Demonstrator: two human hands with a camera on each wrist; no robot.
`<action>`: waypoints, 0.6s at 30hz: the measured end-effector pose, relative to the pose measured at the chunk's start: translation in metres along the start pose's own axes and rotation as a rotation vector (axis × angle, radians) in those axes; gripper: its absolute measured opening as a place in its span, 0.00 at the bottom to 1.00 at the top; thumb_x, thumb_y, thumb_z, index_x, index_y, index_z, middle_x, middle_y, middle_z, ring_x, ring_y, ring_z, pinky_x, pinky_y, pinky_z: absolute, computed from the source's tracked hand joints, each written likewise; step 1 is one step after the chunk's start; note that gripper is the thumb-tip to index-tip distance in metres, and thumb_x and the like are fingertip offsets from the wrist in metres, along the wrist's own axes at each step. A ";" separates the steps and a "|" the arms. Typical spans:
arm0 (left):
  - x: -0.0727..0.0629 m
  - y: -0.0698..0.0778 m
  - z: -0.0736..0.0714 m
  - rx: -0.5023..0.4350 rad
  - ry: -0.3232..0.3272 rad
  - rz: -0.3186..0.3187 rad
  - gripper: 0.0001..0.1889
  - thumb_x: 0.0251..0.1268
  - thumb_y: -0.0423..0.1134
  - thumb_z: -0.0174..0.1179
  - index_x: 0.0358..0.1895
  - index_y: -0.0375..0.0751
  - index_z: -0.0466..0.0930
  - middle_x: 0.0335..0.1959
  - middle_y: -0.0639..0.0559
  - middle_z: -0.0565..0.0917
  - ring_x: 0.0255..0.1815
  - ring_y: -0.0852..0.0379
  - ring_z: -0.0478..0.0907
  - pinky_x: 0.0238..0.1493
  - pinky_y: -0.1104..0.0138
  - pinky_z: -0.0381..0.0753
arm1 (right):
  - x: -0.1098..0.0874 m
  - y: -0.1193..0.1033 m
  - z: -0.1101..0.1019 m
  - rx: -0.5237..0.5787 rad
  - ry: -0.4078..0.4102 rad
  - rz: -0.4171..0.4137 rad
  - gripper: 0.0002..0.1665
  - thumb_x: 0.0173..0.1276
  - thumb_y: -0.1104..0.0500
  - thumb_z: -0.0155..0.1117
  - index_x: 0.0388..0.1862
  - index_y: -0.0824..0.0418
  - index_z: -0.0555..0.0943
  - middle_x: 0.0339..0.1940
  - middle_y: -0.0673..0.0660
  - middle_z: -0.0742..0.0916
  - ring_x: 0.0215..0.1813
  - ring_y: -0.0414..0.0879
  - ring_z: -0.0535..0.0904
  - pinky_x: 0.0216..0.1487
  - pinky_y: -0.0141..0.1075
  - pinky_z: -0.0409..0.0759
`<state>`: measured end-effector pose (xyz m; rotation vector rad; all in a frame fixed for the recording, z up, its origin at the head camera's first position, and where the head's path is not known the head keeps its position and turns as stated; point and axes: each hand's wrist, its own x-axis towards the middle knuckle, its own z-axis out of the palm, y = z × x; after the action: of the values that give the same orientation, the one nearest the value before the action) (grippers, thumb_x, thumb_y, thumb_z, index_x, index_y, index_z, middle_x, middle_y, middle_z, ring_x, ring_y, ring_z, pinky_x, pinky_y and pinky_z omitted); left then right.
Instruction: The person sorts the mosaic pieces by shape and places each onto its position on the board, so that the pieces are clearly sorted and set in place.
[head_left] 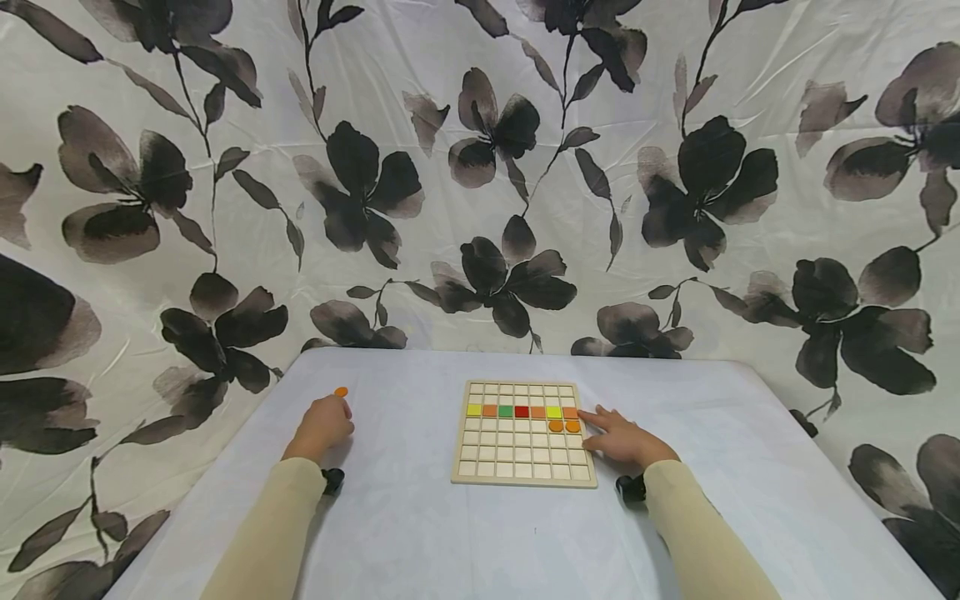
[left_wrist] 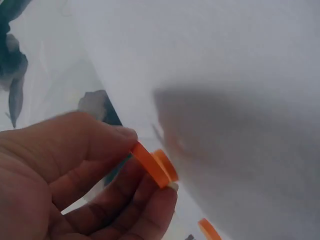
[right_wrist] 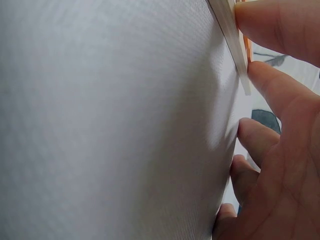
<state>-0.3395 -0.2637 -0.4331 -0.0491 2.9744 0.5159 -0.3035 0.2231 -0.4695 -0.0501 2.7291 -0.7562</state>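
My left hand (head_left: 325, 427) is at the left of the table, and its thumb and fingers pinch an orange disc (left_wrist: 150, 164). Close against that disc is a second orange disc (left_wrist: 166, 165); whether it is gripped too is unclear. On the right, my right hand (head_left: 625, 438) touches the edge of a wooden grid board (head_left: 491, 464) with thumb and forefinger, its other fingers (right_wrist: 255, 142) spread on the tabletop. A row of coloured squares (head_left: 521, 412) crosses the board. Two orange discs (head_left: 564, 426) lie below that row's right end.
Another orange disc (left_wrist: 209, 229) shows at the bottom of the left wrist view. A white cloth covers the table (head_left: 405, 533). Behind it hangs a floral-printed sheet (head_left: 562, 208).
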 end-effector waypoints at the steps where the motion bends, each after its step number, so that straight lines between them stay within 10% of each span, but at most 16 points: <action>1: -0.001 0.002 -0.001 -0.005 -0.005 -0.002 0.08 0.60 0.33 0.60 0.39 0.29 0.81 0.34 0.41 0.82 0.35 0.48 0.75 0.35 0.59 0.77 | 0.000 0.000 0.000 -0.001 0.001 0.002 0.39 0.65 0.47 0.58 0.75 0.47 0.62 0.79 0.63 0.56 0.79 0.67 0.42 0.69 0.72 0.45; 18: -0.001 0.030 -0.003 -0.080 -0.013 0.013 0.09 0.60 0.35 0.63 0.38 0.31 0.82 0.34 0.42 0.82 0.33 0.49 0.75 0.39 0.59 0.81 | 0.001 0.001 0.001 0.003 0.006 0.005 0.39 0.65 0.47 0.58 0.75 0.47 0.62 0.79 0.63 0.56 0.79 0.68 0.42 0.69 0.72 0.44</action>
<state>-0.3404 -0.2362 -0.4202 -0.0341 2.9420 0.6342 -0.3037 0.2237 -0.4713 -0.0411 2.7326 -0.7600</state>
